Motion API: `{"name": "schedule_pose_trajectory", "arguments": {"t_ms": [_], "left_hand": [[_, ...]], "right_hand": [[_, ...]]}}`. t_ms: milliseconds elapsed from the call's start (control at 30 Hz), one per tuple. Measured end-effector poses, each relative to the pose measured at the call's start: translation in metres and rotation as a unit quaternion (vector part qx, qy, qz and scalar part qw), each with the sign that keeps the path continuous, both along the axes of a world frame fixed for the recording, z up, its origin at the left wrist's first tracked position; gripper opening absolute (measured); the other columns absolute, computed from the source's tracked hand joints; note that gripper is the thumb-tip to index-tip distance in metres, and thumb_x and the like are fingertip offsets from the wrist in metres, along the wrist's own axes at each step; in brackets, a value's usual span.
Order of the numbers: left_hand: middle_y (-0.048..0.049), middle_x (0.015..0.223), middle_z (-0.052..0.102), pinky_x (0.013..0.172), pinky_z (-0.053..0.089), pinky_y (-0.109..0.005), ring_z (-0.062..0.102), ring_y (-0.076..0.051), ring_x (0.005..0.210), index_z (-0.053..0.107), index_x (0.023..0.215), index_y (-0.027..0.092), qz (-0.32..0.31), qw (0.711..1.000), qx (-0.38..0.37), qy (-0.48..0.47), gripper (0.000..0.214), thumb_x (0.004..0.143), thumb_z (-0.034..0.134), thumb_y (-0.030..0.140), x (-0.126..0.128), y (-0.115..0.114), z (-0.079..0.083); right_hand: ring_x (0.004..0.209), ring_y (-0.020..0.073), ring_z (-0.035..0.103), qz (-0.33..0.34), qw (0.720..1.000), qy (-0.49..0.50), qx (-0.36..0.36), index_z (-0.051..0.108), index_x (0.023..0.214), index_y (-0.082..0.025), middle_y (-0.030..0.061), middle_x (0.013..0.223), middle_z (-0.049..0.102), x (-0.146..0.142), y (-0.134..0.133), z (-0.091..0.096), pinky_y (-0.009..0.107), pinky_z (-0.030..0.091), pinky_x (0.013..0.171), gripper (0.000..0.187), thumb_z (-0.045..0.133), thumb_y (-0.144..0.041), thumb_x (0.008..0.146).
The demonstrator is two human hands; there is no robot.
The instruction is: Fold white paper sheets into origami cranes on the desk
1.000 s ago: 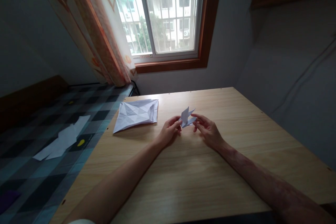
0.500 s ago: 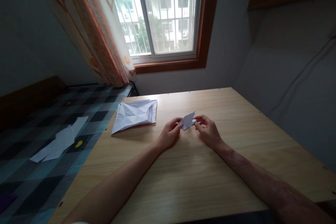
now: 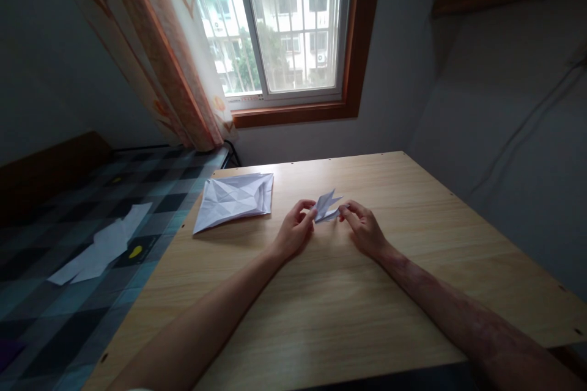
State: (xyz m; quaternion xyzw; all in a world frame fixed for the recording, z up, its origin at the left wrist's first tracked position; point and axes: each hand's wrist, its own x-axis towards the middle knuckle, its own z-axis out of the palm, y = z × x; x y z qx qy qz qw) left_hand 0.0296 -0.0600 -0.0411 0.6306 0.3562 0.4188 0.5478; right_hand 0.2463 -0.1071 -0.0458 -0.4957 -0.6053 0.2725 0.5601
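A small piece of folded white paper (image 3: pixel 325 205) is held between my two hands, above the middle of the wooden table (image 3: pixel 348 293). My left hand (image 3: pixel 296 229) pinches its left side between thumb and fingers. On the other side, my right hand (image 3: pixel 362 223) grips a narrow pointed end with thumb and forefinger. Pointed flaps of the paper stand up and spread apart between the hands. The fingertips partly cover both of its ends.
Creased white paper sheets (image 3: pixel 236 198) lie in a stack at the table's back left. Left of the table, a bed with a checked cover (image 3: pixel 174 198) carries white paper strips (image 3: pixel 107 241). A window (image 3: pixel 298 43) and a curtain (image 3: pixel 160 55) are behind.
The folded paper has tilted and its flaps have spread apart. My right hand now draws the lower point out to the right, while my left hand stays nearly in place.
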Motion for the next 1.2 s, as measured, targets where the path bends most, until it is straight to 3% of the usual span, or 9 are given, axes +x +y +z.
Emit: {"name": "schedule_pose_trajectory", "arguments": {"t_ms": [67, 167, 267, 500, 667, 800, 900, 1033, 1200], "left_hand": [[-0.0011, 0.084, 0.065, 0.057, 0.044, -0.022, 0.06, -0.013, 0.067, 0.07, 0.118, 0.02, 0.002, 0.999, 0.032, 0.036, 0.047, 0.094, 0.077, 0.06, -0.001, -0.003, 0.004], [-0.0065, 0.109, 0.068, 0.067, 0.053, -0.023, 0.064, -0.014, 0.079, 0.074, 0.117, 0.02, 0.001, 0.992, 0.102, 0.069, 0.047, 0.085, 0.088, 0.052, -0.001, -0.005, 0.007], [-0.0081, 0.119, 0.065, 0.071, 0.056, -0.025, 0.066, -0.015, 0.087, 0.077, 0.118, 0.022, -0.003, 0.991, 0.114, 0.072, 0.042, 0.087, 0.088, 0.049, 0.0, -0.006, 0.009], [-0.0075, 0.104, 0.071, 0.069, 0.053, -0.024, 0.069, -0.019, 0.091, 0.075, 0.113, 0.019, 0.001, 0.995, 0.076, 0.057, 0.041, 0.087, 0.087, 0.047, -0.001, -0.003, 0.005], [-0.0071, 0.096, 0.077, 0.073, 0.051, -0.026, 0.073, -0.02, 0.088, 0.069, 0.113, 0.017, -0.007, 0.999, 0.041, 0.017, 0.047, 0.087, 0.088, 0.051, -0.001, 0.001, 0.003], [-0.0039, 0.088, 0.077, 0.072, 0.048, -0.025, 0.073, -0.018, 0.082, 0.063, 0.108, 0.018, -0.002, 0.999, 0.008, -0.033, 0.051, 0.085, 0.089, 0.055, -0.001, 0.005, 0.002], [-0.0037, 0.088, 0.077, 0.073, 0.048, -0.025, 0.076, -0.02, 0.085, 0.058, 0.105, 0.019, 0.007, 0.998, -0.007, -0.058, 0.054, 0.083, 0.091, 0.056, -0.002, 0.007, 0.0], [-0.0032, 0.087, 0.077, 0.07, 0.047, -0.024, 0.076, -0.02, 0.082, 0.055, 0.106, 0.02, -0.013, 0.998, -0.027, -0.063, 0.055, 0.084, 0.091, 0.055, -0.002, 0.003, 0.001], [-0.0044, 0.09, 0.077, 0.067, 0.046, -0.024, 0.072, -0.017, 0.077, 0.058, 0.102, 0.019, -0.065, 0.997, -0.001, -0.034, 0.05, 0.088, 0.088, 0.057, -0.001, -0.003, 0.005]], "right_hand": [[0.084, 0.025, 0.066, -0.006, 1.0, -0.002, 0.009, 0.066, 0.078, -0.024, 0.0028, 0.081, 0.071, 0.0, -0.001, 0.0, 0.035, 0.049, 0.081, 0.038, 0.06, -0.05, 0.106], [0.084, 0.0252, 0.066, -0.012, 1.0, -0.003, 0.023, 0.066, 0.079, -0.024, 0.0027, 0.082, 0.071, -0.001, -0.002, 0.0, 0.035, 0.049, 0.081, 0.038, 0.061, -0.051, 0.106], [0.083, 0.0252, 0.067, -0.014, 1.0, 0.002, 0.024, 0.071, 0.085, -0.025, 0.0033, 0.084, 0.073, -0.003, -0.002, 0.0, 0.036, 0.05, 0.082, 0.036, 0.062, -0.052, 0.107], [0.091, 0.0264, 0.07, -0.019, 0.999, -0.006, 0.036, 0.075, 0.095, -0.024, 0.005, 0.092, 0.076, -0.005, -0.002, -0.001, 0.038, 0.052, 0.085, 0.032, 0.065, -0.052, 0.106], [0.108, 0.0289, 0.068, -0.024, 0.995, -0.041, 0.092, 0.071, 0.107, -0.025, 0.0077, 0.109, 0.074, -0.005, 0.0, -0.004, 0.043, 0.052, 0.1, 0.028, 0.073, -0.053, 0.101], [0.115, 0.0305, 0.065, -0.094, 0.991, -0.021, 0.089, 0.067, 0.12, -0.025, 0.0112, 0.125, 0.07, -0.005, 0.004, -0.009, 0.048, 0.05, 0.107, 0.047, 0.083, -0.059, 0.092], [0.101, 0.0277, 0.066, -0.142, 0.988, 0.046, 0.044, 0.063, 0.116, -0.024, 0.0101, 0.116, 0.072, -0.005, 0.007, -0.013, 0.045, 0.055, 0.096, 0.057, 0.087, -0.065, 0.085], [0.084, 0.0239, 0.068, -0.077, 0.992, 0.097, -0.019, 0.064, 0.099, -0.024, 0.0048, 0.091, 0.074, -0.006, 0.008, -0.017, 0.038, 0.057, 0.08, 0.05, 0.086, -0.067, 0.085], [0.097, 0.0271, 0.073, 0.028, 0.999, 0.037, 0.001, 0.075, 0.095, -0.023, 0.0072, 0.099, 0.079, -0.01, 0.001, -0.011, 0.043, 0.057, 0.095, 0.036, 0.081, -0.058, 0.094]]}}
